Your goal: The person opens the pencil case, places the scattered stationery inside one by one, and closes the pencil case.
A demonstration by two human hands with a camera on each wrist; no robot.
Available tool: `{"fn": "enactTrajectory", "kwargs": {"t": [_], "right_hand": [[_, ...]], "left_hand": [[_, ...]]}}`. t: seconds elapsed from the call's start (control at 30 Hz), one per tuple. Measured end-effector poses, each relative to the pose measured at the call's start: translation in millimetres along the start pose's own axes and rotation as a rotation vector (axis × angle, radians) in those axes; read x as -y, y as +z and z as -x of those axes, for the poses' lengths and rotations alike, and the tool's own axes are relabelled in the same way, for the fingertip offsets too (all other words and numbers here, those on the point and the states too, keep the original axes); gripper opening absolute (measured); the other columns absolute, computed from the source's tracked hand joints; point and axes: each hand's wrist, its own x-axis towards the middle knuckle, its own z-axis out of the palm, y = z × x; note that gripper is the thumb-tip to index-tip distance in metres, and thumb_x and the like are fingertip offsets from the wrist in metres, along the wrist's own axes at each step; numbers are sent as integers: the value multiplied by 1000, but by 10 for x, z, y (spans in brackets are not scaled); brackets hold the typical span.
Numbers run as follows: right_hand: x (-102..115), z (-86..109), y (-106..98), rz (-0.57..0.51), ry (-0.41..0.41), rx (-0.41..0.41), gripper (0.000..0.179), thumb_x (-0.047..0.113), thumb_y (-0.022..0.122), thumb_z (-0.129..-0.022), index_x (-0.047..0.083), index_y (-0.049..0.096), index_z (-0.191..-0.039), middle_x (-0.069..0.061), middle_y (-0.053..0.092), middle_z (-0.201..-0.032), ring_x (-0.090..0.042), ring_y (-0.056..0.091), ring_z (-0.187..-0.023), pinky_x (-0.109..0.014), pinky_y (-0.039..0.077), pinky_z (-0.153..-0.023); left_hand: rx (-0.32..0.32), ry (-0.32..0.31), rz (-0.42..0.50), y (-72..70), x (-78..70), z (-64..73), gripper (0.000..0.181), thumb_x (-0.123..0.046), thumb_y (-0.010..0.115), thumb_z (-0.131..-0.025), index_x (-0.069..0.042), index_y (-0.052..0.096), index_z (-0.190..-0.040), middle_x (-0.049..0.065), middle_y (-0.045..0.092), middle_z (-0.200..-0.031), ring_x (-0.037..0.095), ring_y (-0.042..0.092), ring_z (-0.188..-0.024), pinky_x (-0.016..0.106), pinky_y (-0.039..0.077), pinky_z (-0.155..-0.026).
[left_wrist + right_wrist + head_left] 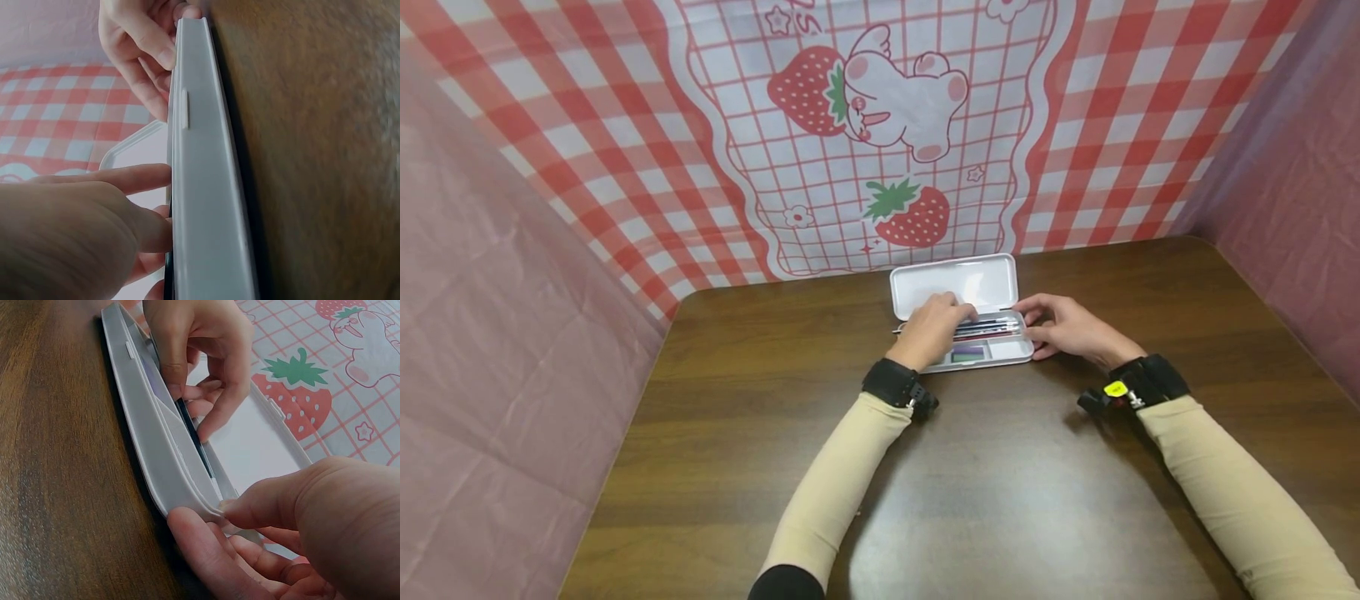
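A white pencil case point(1008, 351) lies on the table with its lid point(985, 281) raised at the back. Several pencils point(992, 327) lie lengthwise in its rear compartment; a purple and green item point(967, 353) sits in front of them. My left hand point(932, 329) reaches over the case's left part. In the right wrist view, that hand's thumb and fingers point(212, 422) pinch a dark pencil point(192, 434) inside. My right hand point(1070, 327) grips the right end, thumb at the rim and fingers point(197, 547) against the outer wall. The left hand's palm hides some contents.
The brown wooden table point(992, 483) extends in front of the case. Behind it hangs a red-and-white checked cloth point(1120, 125) with strawberry prints, close to the raised lid. Pink cloths point(497, 333) hang at both sides.
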Motion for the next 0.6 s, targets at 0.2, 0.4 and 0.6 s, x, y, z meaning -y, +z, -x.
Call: {"fn": "enactTrajectory", "kwargs": {"t": [0.2,0.4,0.6], "right_hand": [[-10,-11,-4,5,2,0,53,0,64,-108,-9,50,-158,-27,50,-133,-23,67,-100,-31,70,-74],[-5,-11,0,8,6,1,52,1,63,-109,-9,50,-159,-27,50,-133,-23,67,-101,-31,70,-75],[-6,-9,2,11,6,1,54,1,64,-109,-9,49,-159,-26,51,-134,-21,67,-101,-32,70,-76]], "left_hand": [[35,-28,-44,-42,-81,-27,38,-5,72,-104,-29,82,-132,-1,75,-121,19,70,-116,36,63,-99],[46,-36,-99,-54,-130,-42,40,-6,73,-105,-33,83,-134,-2,76,-122,18,71,-117,35,64,-98],[36,-20,-144,-53,-168,-73,41,-8,72,-106,-36,83,-134,-4,78,-123,20,72,-117,39,67,-90]]}}
